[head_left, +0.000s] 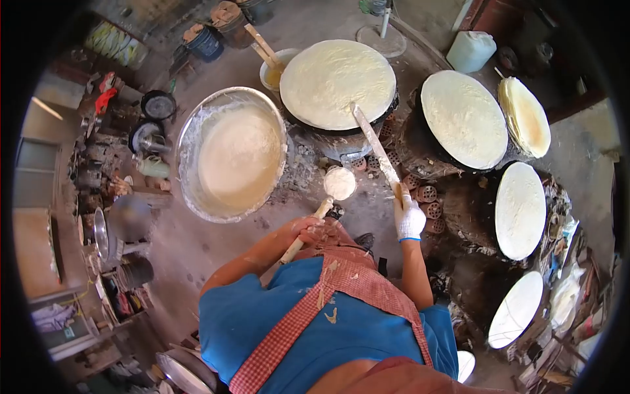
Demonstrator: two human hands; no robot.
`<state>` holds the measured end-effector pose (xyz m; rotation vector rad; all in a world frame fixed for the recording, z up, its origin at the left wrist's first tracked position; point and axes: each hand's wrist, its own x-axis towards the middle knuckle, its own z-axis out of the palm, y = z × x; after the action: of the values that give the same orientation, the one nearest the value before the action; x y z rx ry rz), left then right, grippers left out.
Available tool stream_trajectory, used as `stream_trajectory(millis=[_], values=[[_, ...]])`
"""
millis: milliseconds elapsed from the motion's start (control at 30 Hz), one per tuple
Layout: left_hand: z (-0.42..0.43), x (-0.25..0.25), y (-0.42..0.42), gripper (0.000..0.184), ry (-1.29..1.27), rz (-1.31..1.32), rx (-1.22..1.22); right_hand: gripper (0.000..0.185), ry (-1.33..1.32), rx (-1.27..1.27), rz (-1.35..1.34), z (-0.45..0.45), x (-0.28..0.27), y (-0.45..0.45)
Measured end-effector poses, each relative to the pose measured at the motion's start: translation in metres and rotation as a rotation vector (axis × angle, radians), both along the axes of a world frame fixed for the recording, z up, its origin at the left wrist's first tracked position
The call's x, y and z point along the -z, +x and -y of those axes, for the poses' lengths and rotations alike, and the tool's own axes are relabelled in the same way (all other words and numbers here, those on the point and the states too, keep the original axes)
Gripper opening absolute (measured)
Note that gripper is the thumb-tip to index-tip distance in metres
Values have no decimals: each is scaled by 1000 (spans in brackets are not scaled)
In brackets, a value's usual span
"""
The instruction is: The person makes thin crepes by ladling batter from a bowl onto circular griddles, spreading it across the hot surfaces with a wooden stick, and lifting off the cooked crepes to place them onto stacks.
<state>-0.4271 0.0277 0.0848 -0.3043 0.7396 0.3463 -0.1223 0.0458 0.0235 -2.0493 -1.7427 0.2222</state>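
Observation:
My left hand [307,231], bare, is wrapped round the handle of a ladle [340,184] whose round bowl is full of pale batter. In my right hand [410,220], which wears a white glove, is a long flat batter-coated scraper [375,143]. The scraper's far tip touches the pale batter layer on the round griddle [338,85] at the top centre. Left of the ladle stands a wide metal basin [184,157] holding thick batter [237,159].
More round griddles with pale sheets [464,119] curve down the right side. Folded sheets [525,118] lie at the upper right. A small bucket [270,77] with sticks stands behind the basin. Perforated bricks [426,194] are near my right hand. Pots and tools crowd the left.

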Motion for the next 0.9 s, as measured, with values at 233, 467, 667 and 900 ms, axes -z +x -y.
stream_trajectory(millis=[233,467,667,900], values=[[-52,28,-37,10,-65,-37,313,36,-174,-80,122,11,-26,-34],[-119,33,-4,19,191,52,994,46,-293,652,-488,136,-27,-49],[-154,38,44,20,42,224,1818,26,-326,1288,-574,281,-7,-128],[-82,-2,175,22,41,73,1798,17,-98,1833,-547,371,19,-217]])
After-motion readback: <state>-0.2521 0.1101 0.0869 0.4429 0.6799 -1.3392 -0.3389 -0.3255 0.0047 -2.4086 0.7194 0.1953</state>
